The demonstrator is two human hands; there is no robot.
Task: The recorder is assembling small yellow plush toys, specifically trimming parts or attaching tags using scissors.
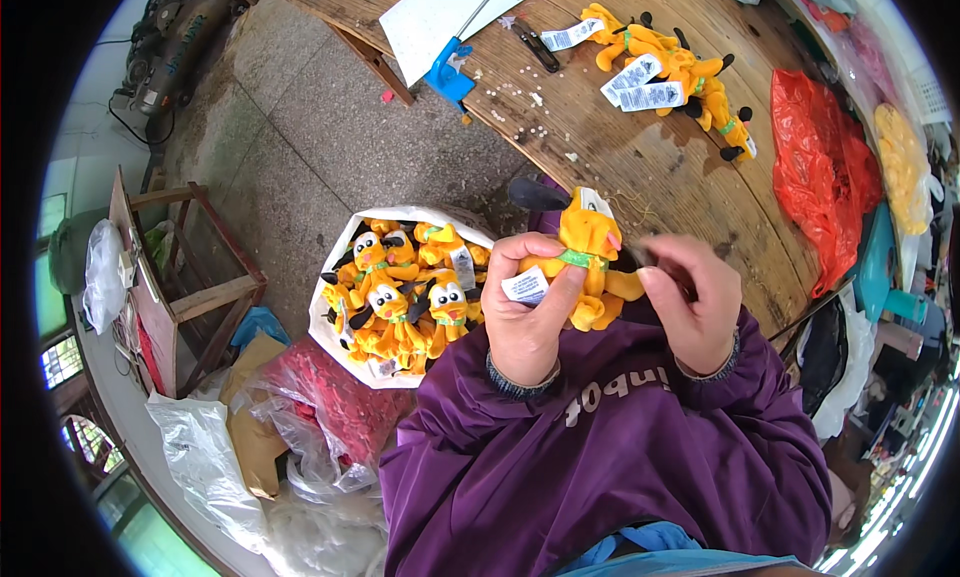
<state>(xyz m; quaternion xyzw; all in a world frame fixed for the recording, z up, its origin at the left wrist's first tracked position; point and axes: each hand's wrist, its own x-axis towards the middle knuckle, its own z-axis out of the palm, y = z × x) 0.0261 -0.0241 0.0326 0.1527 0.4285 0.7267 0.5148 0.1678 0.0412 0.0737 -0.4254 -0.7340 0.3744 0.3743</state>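
Note:
My left hand (530,302) grips a yellow plush dog (588,229) in front of my chest, thumb on its green collar. The toy has a dark ear sticking out to the left, and a white printed tag (527,286) hangs by my fingers. Just right of the toy is my right hand (695,299), its fingers curled in toward the thumb and slightly blurred. Whatever those fingertips pinch is too small to make out. A white sack (330,342) full of similar plush dogs (400,302) stands to the left of my left hand.
More plush dogs (690,77) with white tags lie on the wooden table (600,162), near black-handled snips (535,45) and a blue clamp-like piece (449,74). A red plastic bag (820,167) sits at right. Leftward are a wooden frame (215,297) and plastic bags (205,467) on the floor.

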